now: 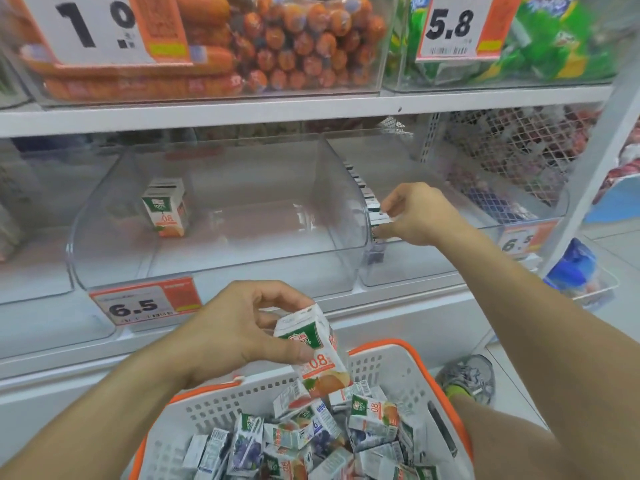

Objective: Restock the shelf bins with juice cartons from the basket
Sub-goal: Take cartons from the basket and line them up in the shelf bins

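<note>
Juice cartons fill the basket (pixel 388 367), a white one with an orange rim, standing low in front of the shelf (pixel 242 114). They lie in a loose heap (pixel 311 441), orange and purple kinds mixed, tilted every way.

On the shelf's middle level two clear bins stand side by side. The left bin (pixel 207 268) holds a single upright orange carton (pixel 166 211) near its back left corner; a "6.5" price tag (pixel 145 304) hangs on the shelf edge below it. The right bin (pixel 415 275) holds a row of cartons (pixel 363 192) standing along its left wall, from back to front, and carries its own "6.5" tag (pixel 523 239). Above, a bin of orange sausages (pixel 214 57) stands beside a bin of green packs (pixel 540 46).

The right hand (pixel 419 216) reaches into the right bin, its fingers pinching the top of a carton (pixel 381 223) near the front of that row; a purple carton (pixel 375 252) stands just before it.

The left hand (pixel 242 327) is above the basket's far rim, thumb and fingers clamped on an orange carton (pixel 317 351), held tilted clear of the heap.

A grey shoe (pixel 471 375) shows on the floor, right of the basket.
</note>
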### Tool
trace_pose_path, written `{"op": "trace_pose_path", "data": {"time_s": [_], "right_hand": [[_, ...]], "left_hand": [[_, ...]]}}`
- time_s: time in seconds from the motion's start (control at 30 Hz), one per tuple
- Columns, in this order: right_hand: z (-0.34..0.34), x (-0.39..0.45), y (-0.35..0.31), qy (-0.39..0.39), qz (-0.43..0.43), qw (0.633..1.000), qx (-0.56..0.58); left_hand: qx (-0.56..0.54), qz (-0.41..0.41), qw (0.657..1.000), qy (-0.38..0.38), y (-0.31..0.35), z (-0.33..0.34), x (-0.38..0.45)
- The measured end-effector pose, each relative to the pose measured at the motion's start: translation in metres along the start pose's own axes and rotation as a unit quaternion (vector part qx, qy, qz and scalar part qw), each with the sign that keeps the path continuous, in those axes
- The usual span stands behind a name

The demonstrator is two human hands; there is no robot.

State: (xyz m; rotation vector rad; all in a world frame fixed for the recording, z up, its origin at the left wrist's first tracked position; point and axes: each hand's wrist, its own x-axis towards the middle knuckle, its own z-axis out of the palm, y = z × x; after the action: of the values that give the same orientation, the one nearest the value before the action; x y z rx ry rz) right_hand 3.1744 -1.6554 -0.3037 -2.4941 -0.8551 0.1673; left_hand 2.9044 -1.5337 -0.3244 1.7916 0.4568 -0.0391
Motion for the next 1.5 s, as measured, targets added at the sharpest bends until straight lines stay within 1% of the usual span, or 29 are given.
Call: {"op": "trace_pose_path", "data": {"time_s": [0.03,0.1,0.13,0.17,0.2,0.23,0.27,0.3,0.33,0.37,0.43,0.53,0.6,0.67,0.73,0.77,0.83,0.87,0.9,0.93,1.0,1.03,1.1,1.13,1.27,1.33,1.4,1.5], "right_hand": [[-0.006,-0.005,-0.002,0.01,-0.005,0.999,-0.032],[-0.02,-0.022,-0.007,0.074,-0.034,0.995,-0.058],[-0.026,-0.034,-0.011,0.101,-0.056,0.993,-0.039],[-0.03,-0.047,-0.017,0.098,-0.082,0.992,-0.003],[-0.033,-0.06,-0.023,0.054,-0.111,0.991,0.046],[-0.032,-0.075,-0.031,-0.032,-0.14,0.985,0.098],[-0.029,-0.088,-0.038,-0.137,-0.163,0.968,0.136],[-0.022,-0.098,-0.044,-0.226,-0.179,0.946,0.147],[-0.014,-0.105,-0.049,-0.277,-0.19,0.933,0.13],[-0.005,-0.109,-0.054,-0.288,-0.201,0.931,0.1],[0.012,-0.111,-0.062,-0.269,-0.22,0.935,0.069],[0.027,-0.115,-0.078,-0.283,-0.23,0.924,0.113],[0.033,-0.118,-0.09,-0.286,-0.23,0.916,0.162],[0.037,-0.119,-0.103,-0.285,-0.222,0.903,0.233],[0.04,-0.117,-0.118,-0.257,-0.212,0.895,0.297],[0.042,-0.114,-0.127,-0.228,-0.207,0.897,0.317],[0.048,-0.101,-0.145,-0.163,-0.192,0.903,0.348],[0.052,-0.092,-0.156,-0.136,-0.185,0.905,0.36],[0.057,-0.08,-0.167,-0.113,-0.179,0.907,0.364],[0.063,-0.067,-0.179,-0.093,-0.179,0.913,0.356],[0.079,-0.039,-0.203,-0.062,-0.178,0.934,0.302],[0.088,-0.024,-0.214,-0.06,-0.173,0.946,0.269],[0.112,0.004,-0.232,-0.085,-0.144,0.96,0.227],[0.127,0.018,-0.239,-0.099,-0.128,0.963,0.216],[0.178,0.047,-0.262,-0.109,-0.112,0.983,0.094],[0.189,0.049,-0.27,-0.083,-0.086,0.989,0.084],[0.195,0.052,-0.272,-0.059,-0.066,0.992,0.09],[0.196,0.054,-0.273,-0.071,-0.057,0.992,0.089]], "left_hand": [[-0.006,-0.004,1.0,0.003,0.001,0.0,0.0],[-0.018,-0.015,1.0,0.002,0.002,-0.001,-0.002],[-0.025,-0.018,1.0,0.003,0.003,-0.002,-0.003],[-0.028,-0.02,0.999,0.008,0.004,-0.003,-0.005],[-0.025,-0.015,0.999,0.02,0.005,-0.004,-0.006],[-0.017,-0.007,0.999,0.038,0.007,-0.004,-0.007],[-0.006,0.003,0.998,0.058,0.008,-0.004,-0.009],[0.0,0.013,0.997,0.076,0.009,-0.004,-0.011],[0.004,0.025,0.996,0.088,0.011,-0.005,-0.013],[0.01,0.037,0.995,0.092,0.012,-0.006,-0.016],[0.029,0.063,0.994,0.087,0.012,-0.011,-0.024],[0.048,0.089,0.99,0.101,0.011,-0.025,-0.042],[0.031,0.101,0.984,0.147,0.007,-0.037,-0.053],[-0.025,0.107,0.971,0.211,0.001,-0.049,-0.063],[-0.067,0.142,0.947,0.281,-0.002,-0.063,-0.071],[-0.058,0.167,0.928,0.327,-0.005,-0.071,-0.074],[0.035,0.184,0.883,0.43,-0.013,-0.089,-0.081],[0.099,0.172,0.862,0.466,-0.02,-0.098,-0.082],[0.157,0.147,0.848,0.484,-0.028,-0.107,-0.083],[0.2,0.113,0.845,0.484,-0.036,-0.114,-0.082],[0.236,0.047,0.86,0.449,-0.051,-0.12,-0.076],[0.257,0.029,0.864,0.431,-0.058,-0.12,-0.071],[0.319,0.034,0.85,0.418,-0.071,-0.117,-0.061],[0.333,0.045,0.84,0.426,-0.075,-0.117,-0.057],[0.293,0.086,0.83,0.467,-0.08,-0.12,-0.053],[0.278,0.088,0.833,0.471,-0.076,-0.118,-0.053],[0.275,0.071,0.836,0.47,-0.07,-0.115,-0.052],[0.287,0.053,0.837,0.462,-0.068,-0.114,-0.052]]}}
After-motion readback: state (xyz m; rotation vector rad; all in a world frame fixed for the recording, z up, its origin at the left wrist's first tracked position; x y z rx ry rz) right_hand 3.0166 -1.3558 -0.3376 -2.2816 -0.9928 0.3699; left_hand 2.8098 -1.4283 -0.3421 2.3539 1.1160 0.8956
